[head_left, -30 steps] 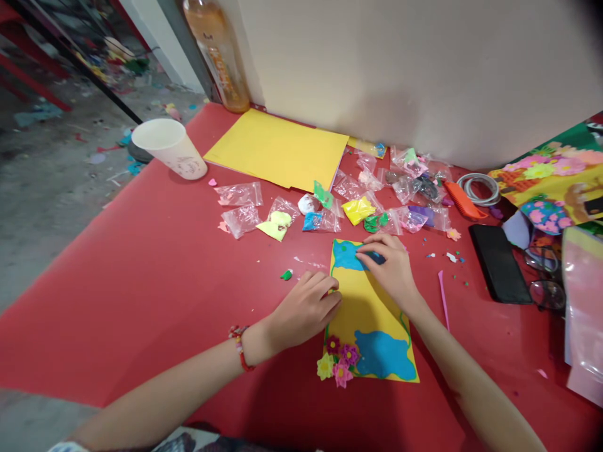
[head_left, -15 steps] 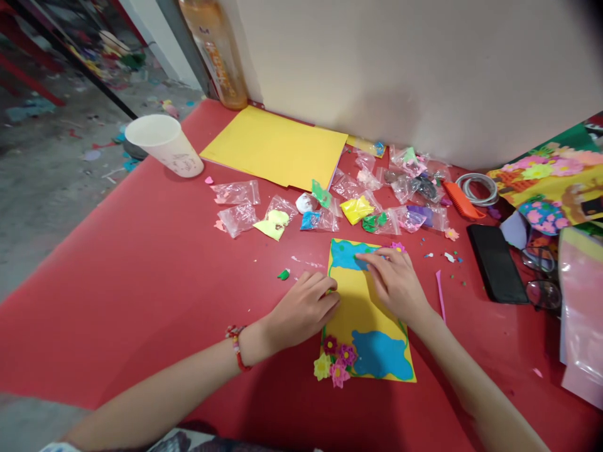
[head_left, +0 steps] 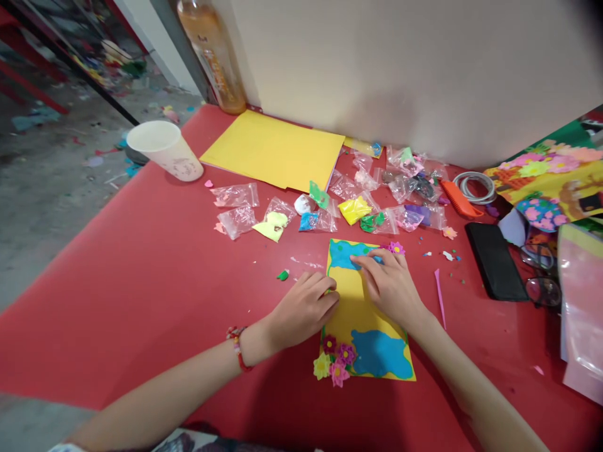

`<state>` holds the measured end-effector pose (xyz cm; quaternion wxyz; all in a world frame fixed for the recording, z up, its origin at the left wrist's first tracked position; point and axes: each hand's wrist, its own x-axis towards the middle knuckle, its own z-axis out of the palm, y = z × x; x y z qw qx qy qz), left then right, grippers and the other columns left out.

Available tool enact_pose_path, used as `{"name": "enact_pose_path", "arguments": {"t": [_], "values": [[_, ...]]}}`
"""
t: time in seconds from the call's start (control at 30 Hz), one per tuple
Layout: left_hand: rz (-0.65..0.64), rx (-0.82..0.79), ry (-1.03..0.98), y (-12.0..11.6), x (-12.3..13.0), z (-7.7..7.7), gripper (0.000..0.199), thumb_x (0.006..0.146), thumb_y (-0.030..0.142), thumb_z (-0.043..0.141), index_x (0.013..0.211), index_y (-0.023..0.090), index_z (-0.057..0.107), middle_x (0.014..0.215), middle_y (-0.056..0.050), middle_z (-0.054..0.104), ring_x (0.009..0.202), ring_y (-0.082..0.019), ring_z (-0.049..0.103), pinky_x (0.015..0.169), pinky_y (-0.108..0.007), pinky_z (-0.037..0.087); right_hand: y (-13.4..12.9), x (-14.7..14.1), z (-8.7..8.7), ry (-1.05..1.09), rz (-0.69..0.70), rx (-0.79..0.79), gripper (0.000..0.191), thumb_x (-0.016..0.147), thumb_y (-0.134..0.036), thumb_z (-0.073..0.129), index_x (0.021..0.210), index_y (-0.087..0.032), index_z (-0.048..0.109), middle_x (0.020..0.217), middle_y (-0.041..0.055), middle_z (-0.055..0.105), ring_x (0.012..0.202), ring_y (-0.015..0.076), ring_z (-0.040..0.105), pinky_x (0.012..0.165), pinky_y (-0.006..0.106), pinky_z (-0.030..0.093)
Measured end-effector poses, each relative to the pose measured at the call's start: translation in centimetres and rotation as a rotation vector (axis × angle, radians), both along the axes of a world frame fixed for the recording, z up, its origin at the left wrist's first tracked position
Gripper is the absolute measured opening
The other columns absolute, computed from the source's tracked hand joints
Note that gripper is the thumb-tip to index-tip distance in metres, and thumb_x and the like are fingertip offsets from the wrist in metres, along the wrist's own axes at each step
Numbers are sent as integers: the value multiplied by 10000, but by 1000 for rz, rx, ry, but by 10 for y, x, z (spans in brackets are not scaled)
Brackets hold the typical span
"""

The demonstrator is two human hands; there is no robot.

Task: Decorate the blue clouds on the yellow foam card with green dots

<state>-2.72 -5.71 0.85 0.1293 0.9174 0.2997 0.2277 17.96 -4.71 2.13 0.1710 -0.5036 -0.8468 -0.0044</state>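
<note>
The yellow card (head_left: 346, 292) was laid flat on the red table (head_left: 198, 282), in front of the person. Its far end was covered by an upper blue patch (head_left: 342, 256), its near right part by a lower blue patch (head_left: 380, 355). A flower cluster (head_left: 338, 362) was set at the card's near left corner, and a magenta flower (head_left: 396, 248) was seen at its far right corner.

The left hand (head_left: 304, 311) was rested at the card's left edge with its fingers curled in; whether anything was gripped inside them could not be told. The right hand (head_left: 393, 285) was held over the card's far right part, its index finger reached out to the upper blue patch and its other fingers bent; whether a small piece was pinched there could not be told.

Left of the card, a green clay bit (head_left: 282, 275) was left lying. To the card's right were placed a pink tool (head_left: 440, 298) and, farther off, a black phone (head_left: 495, 260). Beyond the card's far edge, clay bags (head_left: 355, 210) were scattered.
</note>
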Motion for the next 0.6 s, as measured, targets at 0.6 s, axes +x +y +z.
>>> {"name": "enact_pose_path", "arguments": {"t": [0.6], "values": [[-14,42,-10,6,-2,5,197,931,145,405,867,145,591,872,-65,623,770,-167,543,721,-305,421,-4,7,25,224,-204,-13,253,911,-206,442,1111,-238,593,1019,55,696,982,223,583,803,385,404]]}}
